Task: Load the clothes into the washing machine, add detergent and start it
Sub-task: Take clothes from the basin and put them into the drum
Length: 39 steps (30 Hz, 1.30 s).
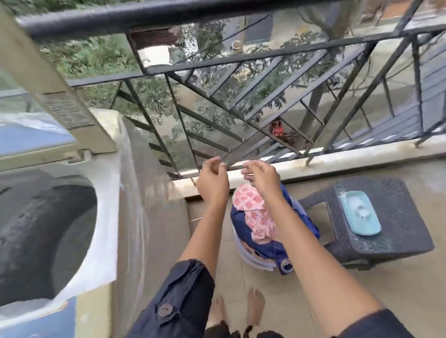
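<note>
A top-loading washing machine [110, 222] stands at the left with its lid [36, 83] raised and its dark drum [38, 240] exposed. On the floor sits a white bucket [251, 258] piled with clothes: a blue garment [279, 246] and a pink-and-white patterned cloth [256, 211]. My left hand [212, 180] and my right hand [261, 177] hover side by side above the bucket, fingers loosely curled, holding nothing. A teal lidded container [360, 212] lies on a dark wicker stool [392, 226] right of the bucket.
A black metal balcony railing [233, 6] runs across the far side above a low white ledge [346, 156]. The tiled floor [419, 287] stretches to the right. My bare feet [238, 309] stand between the machine and the bucket.
</note>
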Tool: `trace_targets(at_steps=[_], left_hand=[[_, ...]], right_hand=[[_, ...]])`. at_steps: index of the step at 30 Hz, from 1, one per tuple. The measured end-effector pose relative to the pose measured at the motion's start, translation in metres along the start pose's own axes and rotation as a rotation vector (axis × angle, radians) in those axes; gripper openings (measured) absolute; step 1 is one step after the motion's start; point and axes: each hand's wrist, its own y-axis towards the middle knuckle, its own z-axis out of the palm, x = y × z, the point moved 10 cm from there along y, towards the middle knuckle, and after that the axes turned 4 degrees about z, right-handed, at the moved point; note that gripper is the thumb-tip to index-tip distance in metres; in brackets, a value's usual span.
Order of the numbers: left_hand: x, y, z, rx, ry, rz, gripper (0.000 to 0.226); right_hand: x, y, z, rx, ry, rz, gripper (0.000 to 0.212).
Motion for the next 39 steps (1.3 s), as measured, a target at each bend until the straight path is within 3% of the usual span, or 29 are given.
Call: trace_targets(at_steps=[5, 12, 19, 23, 27, 32, 36, 39], left_hand=[[0.020, 0.005, 0.070, 0.063, 0.105, 0.013, 0.025], [0.094, 0.034, 0.181, 0.333, 0.404, 0.107, 0.038], [0.212, 0.049, 0.277, 0.447, 0.566, 0.042, 0.063], [0.272, 0.053, 0.313, 0.559, 0.533, -0.126, 0.083], [0.303, 0.057, 0.327, 0.633, 0.645, -0.103, 0.078], [0.282, 0.056, 0.323, 0.517, 0.495, 0.043, 0.050], [0.246, 0.040, 0.302, 0.419, 0.237, 0.006, 0.032], [0.221, 0.029, 0.282, 0.359, 0.127, -0.065, 0.038]], right_hand=[[-0.041, 0.035, -0.056, -0.166, -0.042, 0.034, 0.015], [-0.148, 0.100, -0.093, -0.299, -0.078, 0.155, 0.021], [-0.291, 0.169, -0.092, -0.309, -0.106, 0.334, 0.057], [-0.359, 0.190, -0.086, -0.278, -0.096, 0.473, 0.082], [-0.392, 0.204, -0.068, -0.215, 0.024, 0.491, 0.096], [-0.387, 0.207, -0.068, -0.273, 0.020, 0.481, 0.071], [-0.355, 0.199, -0.067, -0.252, 0.025, 0.420, 0.051], [-0.315, 0.189, -0.064, -0.194, 0.059, 0.390, 0.048]])
